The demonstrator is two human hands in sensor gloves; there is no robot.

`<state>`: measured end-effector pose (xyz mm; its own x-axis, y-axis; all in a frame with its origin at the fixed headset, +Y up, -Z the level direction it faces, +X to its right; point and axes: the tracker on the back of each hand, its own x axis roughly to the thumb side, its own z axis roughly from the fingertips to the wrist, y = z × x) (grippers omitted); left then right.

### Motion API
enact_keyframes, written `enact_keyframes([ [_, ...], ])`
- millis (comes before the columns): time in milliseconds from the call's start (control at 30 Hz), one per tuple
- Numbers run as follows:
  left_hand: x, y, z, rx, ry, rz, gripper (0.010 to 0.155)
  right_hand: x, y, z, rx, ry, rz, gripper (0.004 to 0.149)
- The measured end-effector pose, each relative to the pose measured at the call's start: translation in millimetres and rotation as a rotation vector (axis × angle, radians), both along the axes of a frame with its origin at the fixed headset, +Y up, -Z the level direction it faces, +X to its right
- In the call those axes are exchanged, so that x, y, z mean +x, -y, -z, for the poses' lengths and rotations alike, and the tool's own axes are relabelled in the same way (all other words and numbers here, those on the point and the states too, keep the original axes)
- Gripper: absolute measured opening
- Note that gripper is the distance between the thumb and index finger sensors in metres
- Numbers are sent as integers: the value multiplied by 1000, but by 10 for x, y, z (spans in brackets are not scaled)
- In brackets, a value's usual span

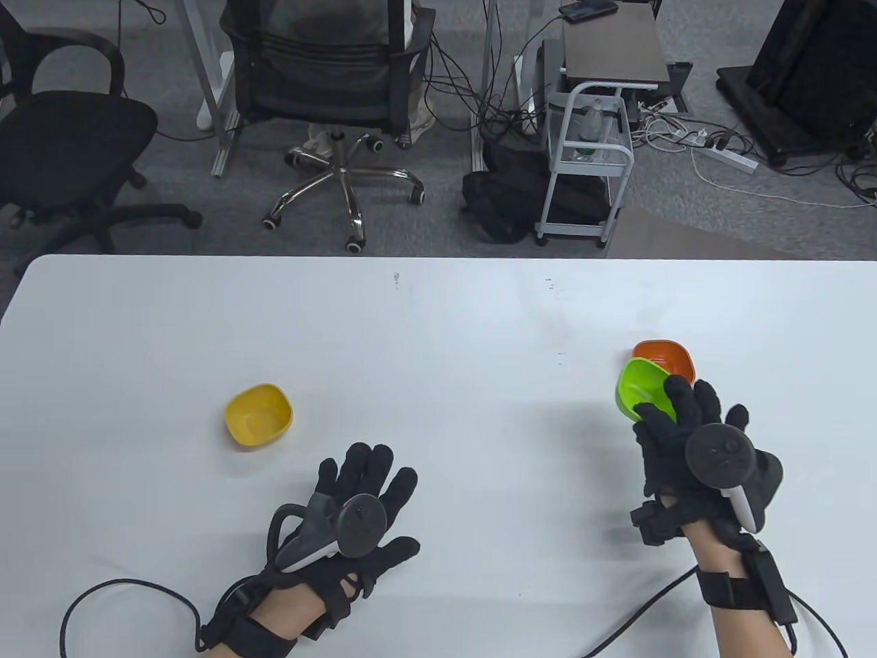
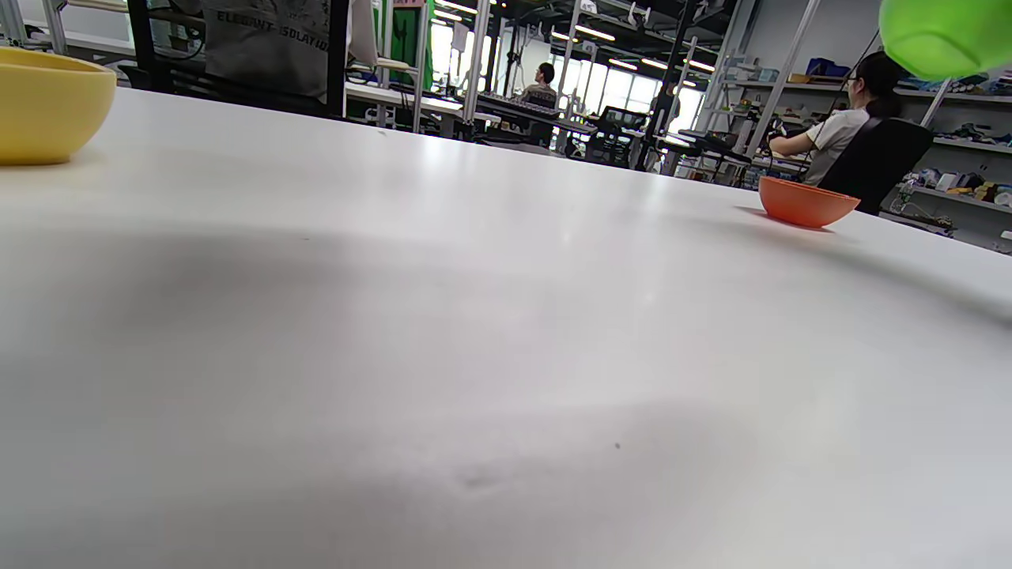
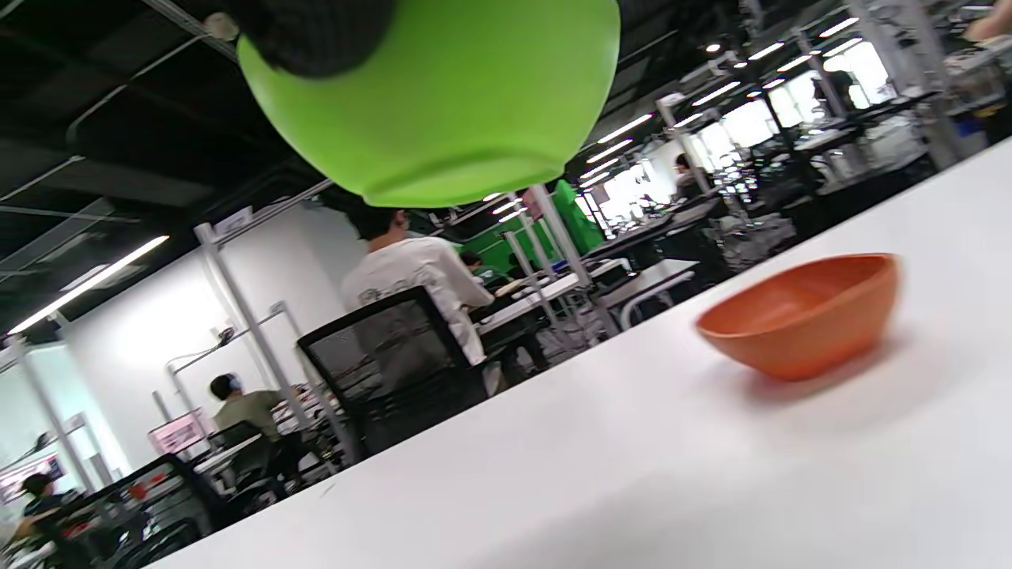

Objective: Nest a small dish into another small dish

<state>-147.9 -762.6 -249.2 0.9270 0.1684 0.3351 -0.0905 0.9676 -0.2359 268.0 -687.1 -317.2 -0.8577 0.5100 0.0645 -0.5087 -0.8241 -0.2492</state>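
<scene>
My right hand (image 1: 675, 428) grips a green small dish (image 1: 642, 389) and holds it in the air, tilted, just in front of an orange small dish (image 1: 668, 358) that sits on the white table (image 1: 438, 329). The right wrist view shows the green dish (image 3: 443, 103) overhead with a gloved finger (image 3: 316, 32) on it, and the orange dish (image 3: 802, 312) on the table beyond and below. The left wrist view catches the green dish (image 2: 945, 35) at top right and the orange dish (image 2: 806, 201) far off. My left hand (image 1: 363, 500) rests flat on the table, fingers spread, holding nothing.
A yellow small dish (image 1: 259, 415) sits on the table's left side, just beyond my left hand; it also shows in the left wrist view (image 2: 47, 103). Office chairs, a white cart (image 1: 586, 164) and cables stand on the floor past the table's far edge.
</scene>
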Motion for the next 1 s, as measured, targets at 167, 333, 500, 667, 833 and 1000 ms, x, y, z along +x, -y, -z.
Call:
enact_keyframes([
  [167, -23, -11, -6, -2, -1, -8, 84, -707, -134, 258, 39, -122, -65, 37],
  [333, -41, 16, 8, -25, -4, -14, 84, -1438, 113, 383, -1, -262, -155, 37],
  [500, -34, 14, 12, -25, 1, -20, 84, -1723, 429, 379, -41, -336, -290, 38],
  [667, 2, 55, 5, -37, 23, -6, 84, -1834, 668, 308, -93, -387, -371, 38],
  [833, 24, 97, 1, -58, 31, 5, 84, -1898, 843, 275, -150, -412, -444, 37],
  [1000, 11, 98, 7, -63, 22, 1, 84, -1905, 853, 276, -195, -411, -440, 38],
])
